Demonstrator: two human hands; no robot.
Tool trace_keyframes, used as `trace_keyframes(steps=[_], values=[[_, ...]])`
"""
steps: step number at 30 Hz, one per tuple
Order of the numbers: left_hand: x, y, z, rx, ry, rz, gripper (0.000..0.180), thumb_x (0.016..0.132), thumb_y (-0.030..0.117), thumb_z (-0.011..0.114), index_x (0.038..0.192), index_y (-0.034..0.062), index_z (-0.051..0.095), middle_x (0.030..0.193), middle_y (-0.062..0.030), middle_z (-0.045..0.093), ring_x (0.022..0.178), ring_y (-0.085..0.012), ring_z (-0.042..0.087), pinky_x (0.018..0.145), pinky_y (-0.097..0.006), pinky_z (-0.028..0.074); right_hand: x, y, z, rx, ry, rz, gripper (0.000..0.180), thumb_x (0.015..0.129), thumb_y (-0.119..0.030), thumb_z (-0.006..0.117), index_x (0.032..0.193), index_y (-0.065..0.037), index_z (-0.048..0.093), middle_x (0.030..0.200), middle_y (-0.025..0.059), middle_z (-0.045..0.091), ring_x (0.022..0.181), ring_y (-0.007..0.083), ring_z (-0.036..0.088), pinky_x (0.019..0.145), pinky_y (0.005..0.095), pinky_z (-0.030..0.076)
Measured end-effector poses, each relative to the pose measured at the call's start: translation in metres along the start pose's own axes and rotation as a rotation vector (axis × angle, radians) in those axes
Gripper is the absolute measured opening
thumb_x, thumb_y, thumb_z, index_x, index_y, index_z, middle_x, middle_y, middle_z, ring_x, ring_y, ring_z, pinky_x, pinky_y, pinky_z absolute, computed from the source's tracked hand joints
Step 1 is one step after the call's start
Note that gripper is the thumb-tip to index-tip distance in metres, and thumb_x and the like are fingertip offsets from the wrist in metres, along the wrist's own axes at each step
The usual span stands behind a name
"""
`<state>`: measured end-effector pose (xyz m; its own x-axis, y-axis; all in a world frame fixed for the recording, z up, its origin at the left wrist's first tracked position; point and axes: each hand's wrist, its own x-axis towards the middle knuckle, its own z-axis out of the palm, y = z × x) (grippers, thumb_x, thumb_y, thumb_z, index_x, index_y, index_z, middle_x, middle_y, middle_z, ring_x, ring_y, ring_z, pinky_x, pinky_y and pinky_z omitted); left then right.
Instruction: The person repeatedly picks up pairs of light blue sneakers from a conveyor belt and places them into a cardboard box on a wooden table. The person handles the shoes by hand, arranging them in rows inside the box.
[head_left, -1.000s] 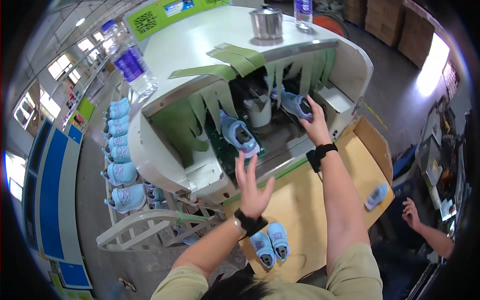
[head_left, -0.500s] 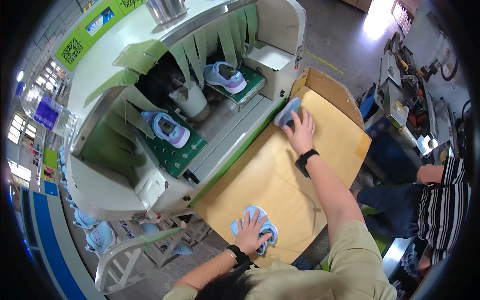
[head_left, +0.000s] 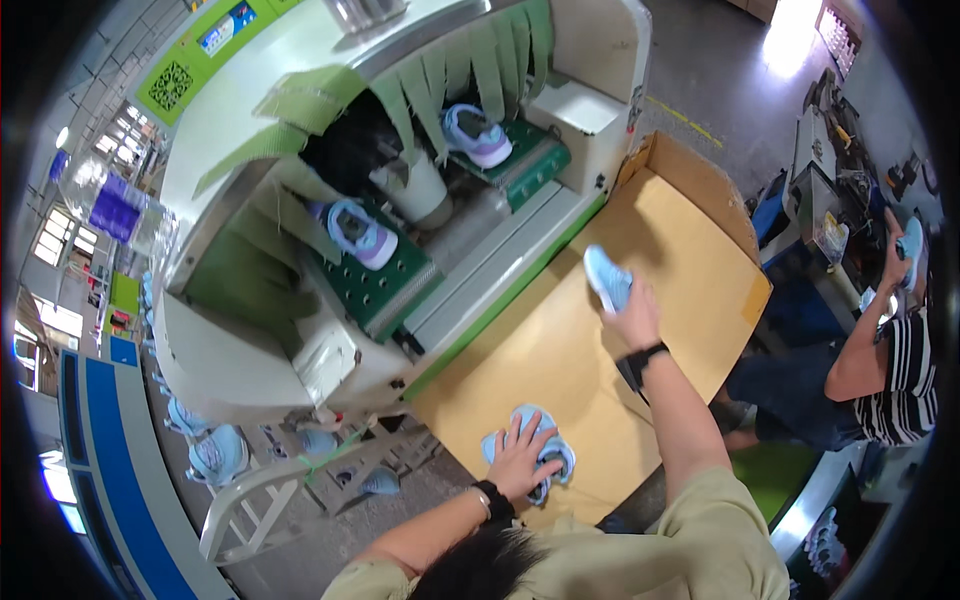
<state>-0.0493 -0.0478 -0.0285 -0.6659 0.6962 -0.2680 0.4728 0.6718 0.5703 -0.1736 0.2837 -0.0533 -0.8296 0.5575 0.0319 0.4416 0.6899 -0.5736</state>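
Observation:
My right hand (head_left: 637, 312) is closed around the rear part of a light blue shoe (head_left: 606, 278). The shoe is raised over the brown cardboard surface (head_left: 560, 360), its toe angled toward the machine. On the near part of that cardboard, my left hand (head_left: 522, 462) lies with fingers spread over light blue shoe uppers (head_left: 555, 446). The palm and fingers partly cover them, so I cannot tell how they lie underneath. Inside the machine opening, a blue and lilac shoe (head_left: 375, 248) sits on the left green perforated belt (head_left: 385, 290), and another shoe (head_left: 485, 147) on the right belt (head_left: 540, 178).
Green fabric strips (head_left: 490, 70) hang over the openings of the white machine (head_left: 215, 345). A cardboard wall (head_left: 705, 190) edges the work surface at the far right. To the right, a person in a striped top (head_left: 900, 375) holds a light blue shoe (head_left: 911, 245). A rack (head_left: 290, 490) stands lower left.
My right hand has drawn back from the far end of the cardboard, bringing its shoe nearer and turning it. My left hand stays on the uppers. The person at right has raised a shoe into view.

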Motion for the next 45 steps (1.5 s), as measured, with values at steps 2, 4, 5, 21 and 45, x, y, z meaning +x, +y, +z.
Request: trace_keyframes(steps=[2,4,5,21,45], values=[[-0.004,0.0,0.0,-0.007,0.01,-0.014,0.071,0.09,0.062,0.059,0.146,0.0204,0.046,0.162,-0.0163,0.028,0.148,-0.0493,0.018,0.111,-0.071,0.019,-0.085,-0.012,-0.042,-0.2,-0.065,-0.156,0.086,0.066,-0.02,0.085,0.14,-0.006,0.045,0.109,0.0178,0.056,0.105,0.0379,0.054,0.092,0.0476,0.044],[-0.004,0.0,0.001,-0.007,0.002,0.0,0.072,0.091,0.062,0.059,0.147,0.0199,0.045,0.162,-0.0165,0.027,0.149,-0.0482,0.017,0.112,-0.07,0.019,-0.154,-0.008,-0.057,-0.163,-0.092,-0.162,0.076,0.068,-0.02,0.085,0.135,-0.006,0.051,0.106,0.0168,0.055,0.101,0.0377,0.053,0.091,0.0477,0.043],[-0.001,-0.001,0.0,0.0,0.0,0.013,0.073,0.091,0.061,0.058,0.149,0.0193,0.043,0.163,-0.0166,0.025,0.15,-0.0471,0.015,0.113,-0.07,0.018,-0.182,-0.007,-0.063,-0.083,-0.115,-0.121,0.072,0.069,-0.019,0.084,0.132,-0.006,0.053,0.106,0.017,0.055,0.102,0.0382,0.053,0.093,0.048,0.043],[0.022,-0.038,0.016,0.005,0.126,0.291,0.071,0.094,0.047,0.06,0.151,0.0093,0.04,0.155,-0.0239,0.036,0.145,-0.0512,0.023,0.12,-0.057,0.017,-0.369,0.031,-0.032,-0.195,-0.456,0.016,0.101,0.078,-0.041,0.078,0.159,-0.015,0.021,0.165,0.0171,0.016,0.153,0.037,0.015,0.116,0.0581,0.029],[0.014,-0.026,0.034,-0.029,0.165,0.368,0.065,0.094,0.036,0.063,0.146,0.0032,0.043,0.151,-0.0266,0.041,0.143,-0.0511,0.027,0.121,-0.057,0.018,-0.382,0.034,-0.02,-0.228,-0.639,0.234,0.13,0.066,-0.051,0.088,0.162,-0.027,0.004,0.169,0.0042,-0.013,0.155,0.0326,-0.01,0.111,0.0713,0.027]])
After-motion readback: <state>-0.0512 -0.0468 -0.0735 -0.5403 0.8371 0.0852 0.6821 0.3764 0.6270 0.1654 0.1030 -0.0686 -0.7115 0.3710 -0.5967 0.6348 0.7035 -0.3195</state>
